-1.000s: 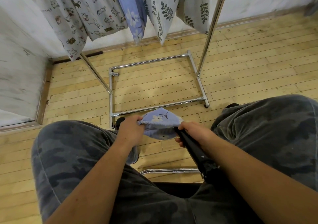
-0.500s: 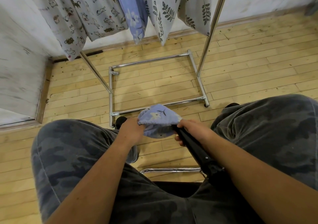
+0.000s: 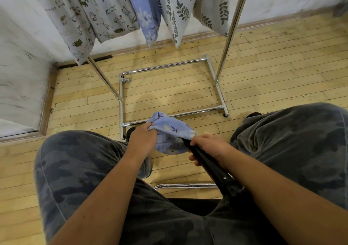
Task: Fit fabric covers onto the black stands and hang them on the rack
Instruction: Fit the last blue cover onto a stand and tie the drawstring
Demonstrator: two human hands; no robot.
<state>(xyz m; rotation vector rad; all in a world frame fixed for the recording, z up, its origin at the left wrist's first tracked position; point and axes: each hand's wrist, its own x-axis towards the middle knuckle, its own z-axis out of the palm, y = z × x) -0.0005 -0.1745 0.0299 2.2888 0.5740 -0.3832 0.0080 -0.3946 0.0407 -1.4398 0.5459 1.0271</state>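
Since the earlier frame the blue flowered cover (image 3: 170, 131) has bunched higher over the tip of the black stand (image 3: 213, 170), its hem stretched wider. Left grip (image 3: 144, 138) is clamped on the hem's left edge; right grip (image 3: 208, 146) is clamped round the stand just below the hem. Both are held between the knees, near the rack (image 3: 163, 66), where patterned covers (image 3: 105, 13) hang.

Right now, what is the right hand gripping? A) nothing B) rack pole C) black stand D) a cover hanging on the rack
C: the right hand curls round the black stand at the edge of the blue floral cover, which the left hand grips.
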